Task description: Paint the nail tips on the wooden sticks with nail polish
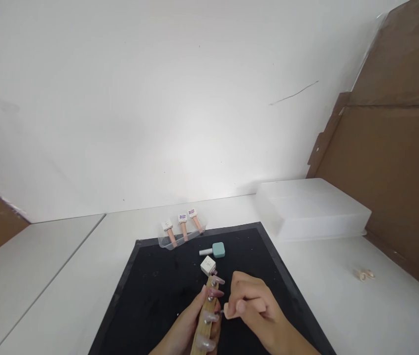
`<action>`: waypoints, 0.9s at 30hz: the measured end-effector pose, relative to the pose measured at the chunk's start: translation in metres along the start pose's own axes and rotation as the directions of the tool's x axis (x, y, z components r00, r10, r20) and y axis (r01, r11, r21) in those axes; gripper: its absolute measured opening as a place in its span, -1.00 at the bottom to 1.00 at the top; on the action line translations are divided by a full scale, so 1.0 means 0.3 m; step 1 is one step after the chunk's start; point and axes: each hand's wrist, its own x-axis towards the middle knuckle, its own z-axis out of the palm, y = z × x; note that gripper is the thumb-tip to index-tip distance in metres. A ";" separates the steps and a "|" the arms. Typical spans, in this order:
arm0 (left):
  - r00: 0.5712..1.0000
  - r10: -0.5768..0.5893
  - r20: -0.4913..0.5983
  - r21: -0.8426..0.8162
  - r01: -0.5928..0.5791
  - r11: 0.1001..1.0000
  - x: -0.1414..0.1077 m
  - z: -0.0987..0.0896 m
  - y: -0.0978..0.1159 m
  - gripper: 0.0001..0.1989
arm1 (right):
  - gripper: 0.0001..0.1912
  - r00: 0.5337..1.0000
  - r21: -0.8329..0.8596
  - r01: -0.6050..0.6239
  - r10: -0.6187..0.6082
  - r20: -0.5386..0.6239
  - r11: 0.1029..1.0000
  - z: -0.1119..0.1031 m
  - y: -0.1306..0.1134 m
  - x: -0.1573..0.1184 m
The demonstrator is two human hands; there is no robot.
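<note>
My left hand (187, 323) is closed around a wooden stick (201, 329) that carries several false nails in a row. One false nail (216, 293) near the top is pink; the lower ones look clear or pale. My right hand (256, 308) grips a nail polish brush by its peach cap (230, 310). Its bristle end points left and meets or nearly meets a pale false nail (211, 317). Just beyond the stick's far end lies a white nail polish bottle (208, 265), its neck toward me. Farther back rests a teal bottle (218, 250) with a white cap.
Three white bottles with peach caps lie in a clear plastic tray (163, 241) at the back of the black mat (150, 286). A translucent white box (313, 209) stands at the back right. Small beige bands (364, 274) lie on the right. Brown cardboard (390, 182) rises along the right side.
</note>
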 end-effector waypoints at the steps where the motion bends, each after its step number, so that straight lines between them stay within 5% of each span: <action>1: 1.000 0.001 -0.004 0.003 -0.001 1.000 0.000 0.000 0.000 -0.44 | -0.58 1.000 -0.006 0.001 -0.001 0.009 1.000 0.001 -0.002 -0.001; 11: 0.998 0.004 0.063 -0.037 -0.001 0.999 0.006 -0.021 -0.008 -0.47 | -0.46 0.999 -0.079 -0.043 0.040 -0.032 0.996 0.003 0.007 0.000; 27: 0.999 0.008 -0.047 -0.028 -0.010 1.000 0.001 -0.003 -0.006 -0.48 | -0.65 0.998 0.003 0.039 -0.039 0.052 0.999 0.006 -0.019 0.005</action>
